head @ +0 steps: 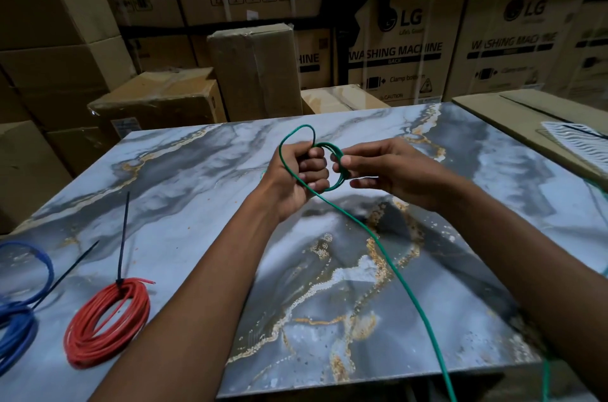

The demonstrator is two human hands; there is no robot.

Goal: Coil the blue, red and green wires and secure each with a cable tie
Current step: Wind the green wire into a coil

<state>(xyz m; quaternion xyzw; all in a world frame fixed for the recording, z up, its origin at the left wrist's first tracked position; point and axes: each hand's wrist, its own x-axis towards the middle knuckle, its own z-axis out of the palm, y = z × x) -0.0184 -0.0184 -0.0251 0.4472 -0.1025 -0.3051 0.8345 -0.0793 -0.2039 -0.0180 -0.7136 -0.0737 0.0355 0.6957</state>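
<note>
Above table, hands (296, 178) coil green wire (388, 257).

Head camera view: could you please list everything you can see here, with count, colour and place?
Marble-patterned tabletop: one, grey-blue with gold veins, centre.
Green wire: one, a few small loops held between both hands, the rest trailing off the near edge.
Red wire coil: one, tied, on the tabletop near left.
Blue wire coil: one, partly out of frame, far left.
Black cable ties: two, one on each finished coil.
Cardboard boxes: many, brown, stacked behind.
Left hand: grips the green loops.
Right hand: pinches the loops.
</note>
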